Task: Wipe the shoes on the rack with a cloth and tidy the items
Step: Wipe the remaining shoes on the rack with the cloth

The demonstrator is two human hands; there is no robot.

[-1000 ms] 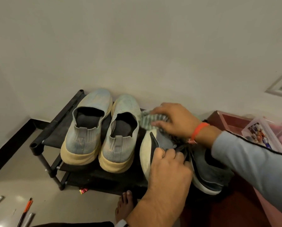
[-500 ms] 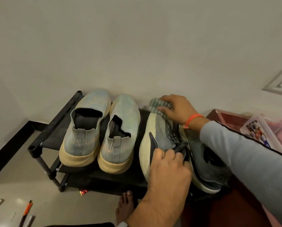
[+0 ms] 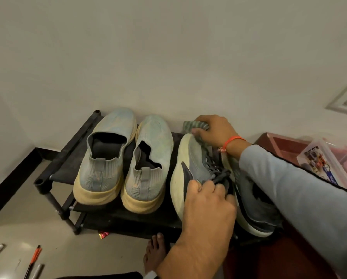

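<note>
Trouble, if it came, would most likely have started at the laced grey sneaker [image 3: 196,164], which sat tipped toward its outer side on the black rack [image 3: 67,158] at about 3 o'clock from the pale slip-on pair [image 3: 124,158]. A hard push of the cloth across the toe could have rolled it further or slid it into the right slip-on, which stood just beside it. Its twin [image 3: 255,210], at 4 o'clock and partly hidden under the grey sleeve [image 3: 301,190], hung near the rack's front edge and looked liable to be nudged off by the forearm. The loose laces under the nearer fingers could also have been dragged out of their knot.

The left hand [image 3: 206,206] reached up from 6 o'clock, knuckles toward the camera, fingers curled and clamped on the sneaker's laces and tongue to steady it. The right hand [image 3: 215,131] came in from 3 o'clock, wrist bent and wearing an orange band [image 3: 232,140], its fingers bunched round the striped cloth [image 3: 194,125] and pressing it onto the toe at the wall side. The two hands were apart, one at each end of the same shoe.

Pens [image 3: 32,258] lay on the floor at 8 o'clock, not yet tidied.
</note>
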